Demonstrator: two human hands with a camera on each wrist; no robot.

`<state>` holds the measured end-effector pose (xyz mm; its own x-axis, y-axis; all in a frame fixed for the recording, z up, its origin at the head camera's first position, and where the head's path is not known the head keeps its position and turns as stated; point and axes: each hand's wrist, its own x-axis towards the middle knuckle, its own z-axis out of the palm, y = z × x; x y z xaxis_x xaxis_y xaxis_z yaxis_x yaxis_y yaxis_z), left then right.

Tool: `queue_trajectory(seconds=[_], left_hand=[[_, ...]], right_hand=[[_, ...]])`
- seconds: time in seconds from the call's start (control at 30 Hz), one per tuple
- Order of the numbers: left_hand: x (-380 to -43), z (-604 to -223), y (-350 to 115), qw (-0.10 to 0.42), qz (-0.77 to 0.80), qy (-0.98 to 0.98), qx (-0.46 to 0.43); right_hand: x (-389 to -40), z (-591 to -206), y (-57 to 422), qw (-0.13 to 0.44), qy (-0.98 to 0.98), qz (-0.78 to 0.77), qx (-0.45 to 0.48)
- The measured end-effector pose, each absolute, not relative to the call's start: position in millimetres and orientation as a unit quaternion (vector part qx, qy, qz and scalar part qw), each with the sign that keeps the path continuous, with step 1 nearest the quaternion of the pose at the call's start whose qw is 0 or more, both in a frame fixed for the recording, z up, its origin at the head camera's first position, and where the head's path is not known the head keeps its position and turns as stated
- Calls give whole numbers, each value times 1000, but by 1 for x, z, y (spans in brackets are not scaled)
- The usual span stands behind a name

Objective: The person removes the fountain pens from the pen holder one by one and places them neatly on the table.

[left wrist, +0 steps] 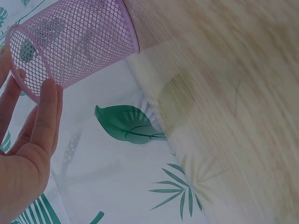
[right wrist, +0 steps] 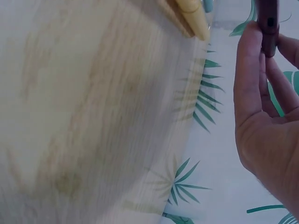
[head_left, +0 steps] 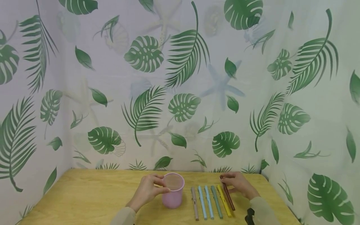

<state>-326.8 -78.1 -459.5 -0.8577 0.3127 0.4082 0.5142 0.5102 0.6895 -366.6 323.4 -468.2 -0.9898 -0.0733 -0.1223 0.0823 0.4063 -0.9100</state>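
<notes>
A pink mesh pen holder [head_left: 172, 200] stands upright on the wooden table. My left hand [head_left: 148, 189] holds its rim, thumb on the near side and fingers on the far side; the left wrist view shows the fingertips at the rim of the mesh holder [left wrist: 84, 42]. To the right, my right hand [head_left: 239, 183] pinches the upper end of a dark red pen [head_left: 229, 197], which tilts above the table. Left of it lie a yellow pen [head_left: 224, 201], a green pen [head_left: 217, 201], two light blue pens [head_left: 202, 203] and a brownish-pink pen [head_left: 194, 203], side by side.
The wooden table [head_left: 92, 193] stretches left of the pen holder. A white curtain [head_left: 180, 78] printed with green leaves hangs behind and along both sides. A small black object [head_left: 249, 216] sits by the right sleeve.
</notes>
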Motion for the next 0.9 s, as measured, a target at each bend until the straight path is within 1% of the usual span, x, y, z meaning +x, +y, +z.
queue_trajectory(seconds=[0.23, 0.57, 0.9], left_hand=[[-325, -458, -78, 110, -424, -867, -237], [-325, -457, -78, 105, -433, -863, -236], [-325, -458, -78, 103, -440, -861, -234]], right_hand=[[-368, -474, 326, 71, 839, -539, 24], [-367, -476, 329, 75, 841, -535, 23], [-370, -485, 331, 70, 865, -492, 70]])
